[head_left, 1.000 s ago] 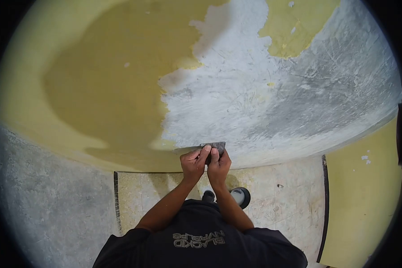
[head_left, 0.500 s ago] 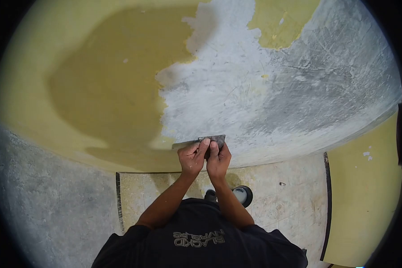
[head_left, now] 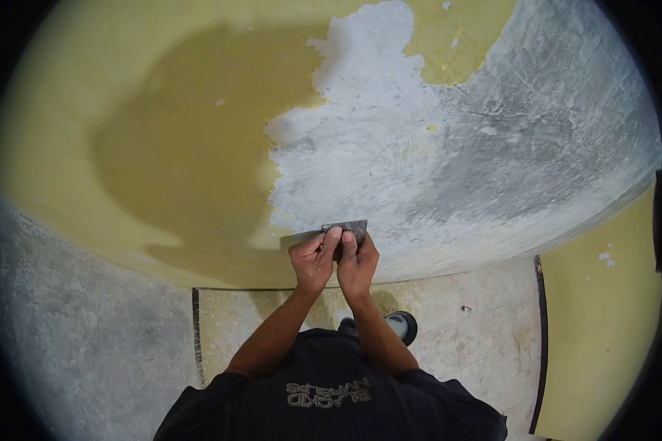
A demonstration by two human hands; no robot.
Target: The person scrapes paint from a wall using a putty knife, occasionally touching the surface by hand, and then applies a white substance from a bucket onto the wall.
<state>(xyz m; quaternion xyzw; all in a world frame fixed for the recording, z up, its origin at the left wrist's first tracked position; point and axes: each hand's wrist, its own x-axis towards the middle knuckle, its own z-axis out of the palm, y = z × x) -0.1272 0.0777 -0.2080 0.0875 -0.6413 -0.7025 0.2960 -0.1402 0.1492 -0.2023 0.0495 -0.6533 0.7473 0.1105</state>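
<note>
A small dark flat scraper [head_left: 356, 226] is pinched between both hands, its straight edge facing the wall [head_left: 360, 162]. My left hand [head_left: 313, 259] grips its left side, thumb on the face. On the right side my right hand [head_left: 357, 263] holds it the same way, the two thumbs close together. Around the blade the wall shows a whitish-grey bare patch, bordered on the left by yellow paint [head_left: 198, 147] with a ragged edge. Shadows lie across the yellow part.
Pale floor tiles [head_left: 471, 331] with yellowish flakes lie below the wall. A shoe [head_left: 401, 326] shows beneath my right arm. Grey wall [head_left: 110, 338] stands at the lower left, a yellow wall [head_left: 596, 323] at the right.
The wall's patch and paint edges sit slightly lower in view, with the left part shifted a little to the right. Both hands and the scraper have moved slightly left in view.
</note>
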